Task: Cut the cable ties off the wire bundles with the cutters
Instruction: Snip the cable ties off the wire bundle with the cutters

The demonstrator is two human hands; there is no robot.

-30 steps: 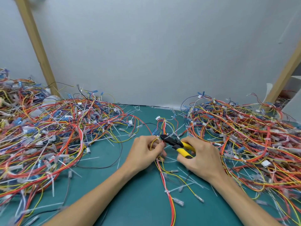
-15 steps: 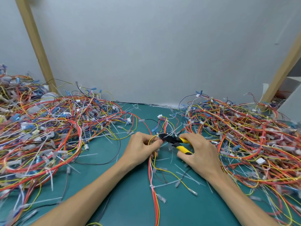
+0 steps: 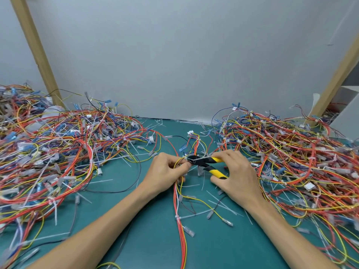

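Surface: green mat [image 3: 151,239], grey wall; loose wire heaps on both sides of the cutters [image 3: 204,162].
Left hand [image 3: 167,171]: just left of the cutters' nose, pinching the wire bundle [image 3: 177,200], likely to steady the cable tie [image 3: 186,158].
Right hand [image 3: 237,175]: curled round the handles, nose at the tie.

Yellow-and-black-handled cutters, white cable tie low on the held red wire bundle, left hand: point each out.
Yellow-and-black-handled cutters [image 3: 200,161]: head view, black pivot.
White cable tie [image 3: 177,217]: head view, its head on the red wire bundle [image 3: 182,239].
Left hand [image 3: 165,171]: head view, back of the hand.
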